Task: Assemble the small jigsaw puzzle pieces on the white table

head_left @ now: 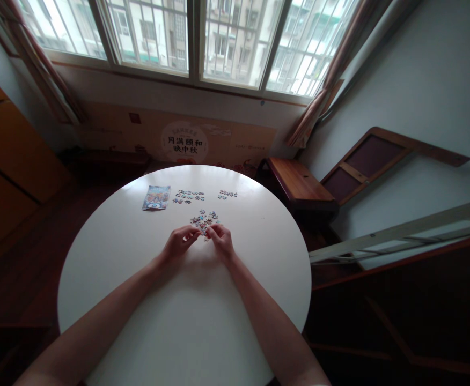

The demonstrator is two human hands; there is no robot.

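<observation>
Where both hands (182, 239) (221, 239) crowd puzzle pieces (205, 220) — grip unclear — the table edge (306, 262) lies distant.

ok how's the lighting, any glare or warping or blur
Head view throughout: windows bright and washed out, indoors dim; pale glare on the far side of the table; curtains lean outward, likely wide-angle distortion; puzzle pieces too small for detail.

Multicoloured jigsaw pieces (206, 220) lie loosely heaped, others in rows.

On the round white table (195, 327) lie one printed picture sheet (156, 197), rows of jigsaw pieces (190, 197) beside it, a smaller piece group (227, 194) further right, and a loose jigsaw pile (203, 220) nearer.
</observation>
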